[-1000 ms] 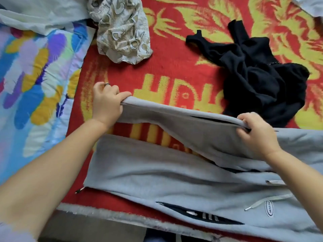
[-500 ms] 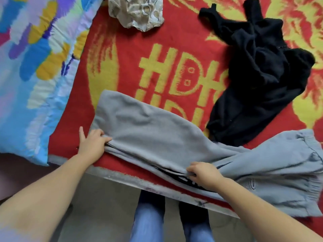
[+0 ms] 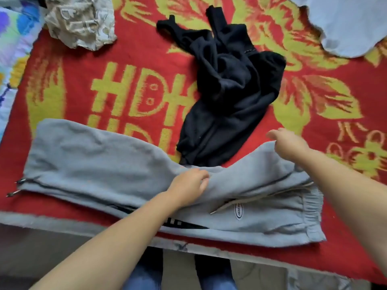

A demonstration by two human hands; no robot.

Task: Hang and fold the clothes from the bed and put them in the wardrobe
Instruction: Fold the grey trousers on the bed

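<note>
Grey sweatpants [image 3: 100,164] lie along the near edge of the bed, one leg folded on the other, cuffs to the left and waistband [image 3: 310,208] to the right. My left hand [image 3: 188,186] rests on the middle of the pants, its fingers curled into a fold of the fabric. My right hand [image 3: 290,145], blurred, is over the far edge of the pants near the waist, with its fingers loose and holding nothing. A crumpled black garment [image 3: 228,84] lies just beyond, its lower end touching the pants.
The bed is covered by a red and yellow blanket [image 3: 129,84]. A beige patterned cloth [image 3: 81,21] lies at the far left, a pale blue garment [image 3: 351,21] at the far right, and a colourful pillow [image 3: 12,38] at the left edge. My legs [image 3: 178,273] stand at the bed's edge.
The upper leg was laid flat on the lower one. My left hand moved from the cuff end to the middle of the pants. My right hand let go and rose toward the far edge.
</note>
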